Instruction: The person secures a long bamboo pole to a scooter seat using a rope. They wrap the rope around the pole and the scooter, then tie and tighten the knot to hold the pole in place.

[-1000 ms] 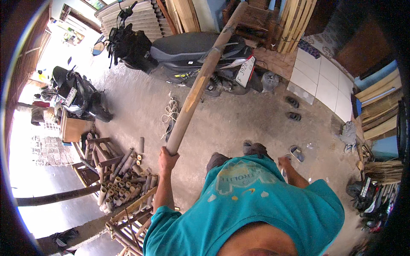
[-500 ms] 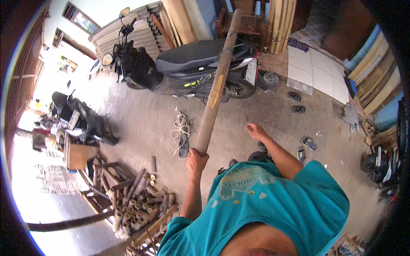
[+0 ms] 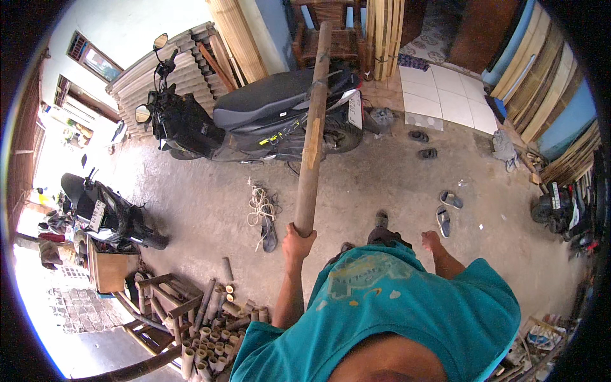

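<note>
My left hand [image 3: 298,243] is wrapped round the near end of a long bamboo pole [image 3: 309,162]. The pole is grey-brown with a paler scraped patch, and it slants up and away from me. Its far end overlaps the seat and tail of a parked black motorbike [image 3: 280,108] in the picture; whether they touch I cannot tell. Off to my right side, my right hand [image 3: 431,240] hangs with its fingers curled in and nothing seen in them. A tangle of pale rope [image 3: 261,205] and a dark sandal [image 3: 269,234] lie on the floor left of the pole.
Cut bamboo pieces [image 3: 213,344] are heaped at lower left by a wooden frame [image 3: 159,290]. A second motorbike [image 3: 108,210] stands at left. Slippers [image 3: 443,221] lie to the right. Bamboo slats [image 3: 531,76] lean on the right wall; a wooden chair [image 3: 307,48] stands behind the motorbike.
My right arm has swung down and back beside my body. My left hand keeps its hold on the bamboo pole. The view has shifted, and one foot now shows ahead of me.
</note>
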`<control>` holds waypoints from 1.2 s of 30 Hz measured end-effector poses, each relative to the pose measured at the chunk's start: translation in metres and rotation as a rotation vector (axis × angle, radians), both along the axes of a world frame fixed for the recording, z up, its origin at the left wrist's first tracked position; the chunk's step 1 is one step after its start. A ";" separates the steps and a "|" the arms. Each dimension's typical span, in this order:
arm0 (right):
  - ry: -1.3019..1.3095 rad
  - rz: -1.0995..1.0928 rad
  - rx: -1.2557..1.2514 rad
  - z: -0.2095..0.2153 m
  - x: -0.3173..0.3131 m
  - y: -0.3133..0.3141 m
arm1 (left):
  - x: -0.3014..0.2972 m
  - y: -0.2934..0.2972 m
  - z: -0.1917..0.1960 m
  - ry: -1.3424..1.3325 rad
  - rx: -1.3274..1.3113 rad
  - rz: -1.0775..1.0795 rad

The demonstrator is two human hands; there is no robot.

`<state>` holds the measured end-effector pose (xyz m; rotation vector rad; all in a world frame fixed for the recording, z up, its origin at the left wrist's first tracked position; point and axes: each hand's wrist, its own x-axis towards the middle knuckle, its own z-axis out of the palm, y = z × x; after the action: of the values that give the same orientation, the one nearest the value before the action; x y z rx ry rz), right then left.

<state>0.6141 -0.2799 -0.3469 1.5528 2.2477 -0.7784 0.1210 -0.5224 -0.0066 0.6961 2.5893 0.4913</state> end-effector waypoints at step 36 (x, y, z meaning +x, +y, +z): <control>1.081 -0.382 -0.181 0.302 -0.579 0.604 | -0.074 0.288 0.045 0.104 0.121 0.067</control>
<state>0.0356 0.3243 -0.0453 1.7034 2.3509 -2.2985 0.0467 -0.2343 0.0388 0.6936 2.7052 0.6529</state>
